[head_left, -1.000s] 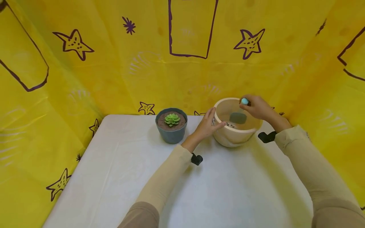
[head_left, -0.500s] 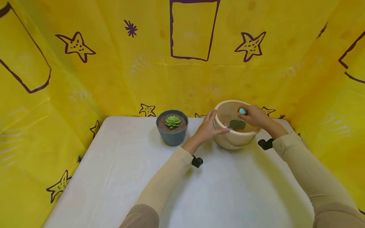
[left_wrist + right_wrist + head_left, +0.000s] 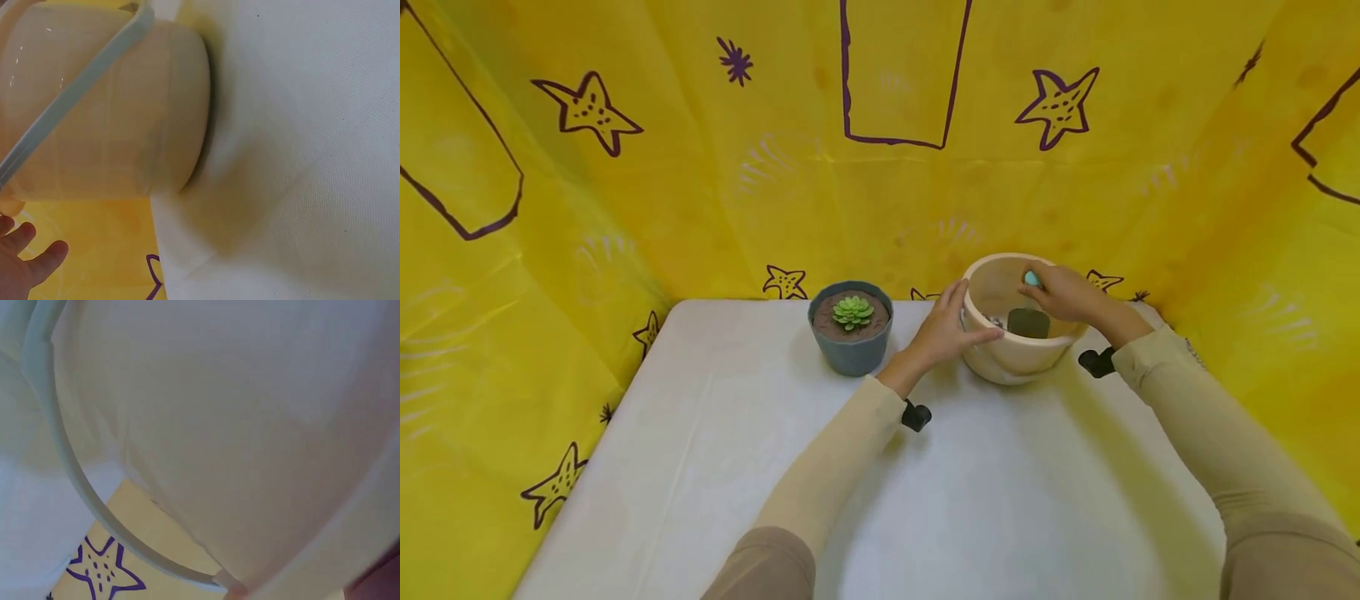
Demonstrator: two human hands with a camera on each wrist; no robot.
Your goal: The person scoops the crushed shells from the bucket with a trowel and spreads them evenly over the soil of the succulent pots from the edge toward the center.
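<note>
My left hand [image 3: 942, 330] rests against the left side of a cream bucket [image 3: 1018, 361], thumb along the near rim, fingers spread and fairly straight. In the left wrist view its fingers [image 3: 47, 262] show beside the bucket wall [image 3: 94, 131]. Over the bucket's right side, my right hand [image 3: 1063, 294] grips a small shovel-like tool by its light blue handle [image 3: 1032, 278]. The tool's dark, flat, rectangular end [image 3: 1028, 323] is down inside the bucket. A few small greyish bits [image 3: 997, 322] lie in there. The right wrist view is mostly filled by the bucket's wall [image 3: 219, 425].
A blue-grey pot [image 3: 853, 354] with brown soil and a green succulent [image 3: 853, 312] stands left of the bucket. The bucket's pale handle [image 3: 78, 94] hangs down its outside. Yellow sheeting [image 3: 895, 200] with drawn stars rises behind the white table [image 3: 760, 433].
My right hand has gone from the bucket's far right rim into its opening, with the tool now lower and more upright. My left hand stays at the rim.
</note>
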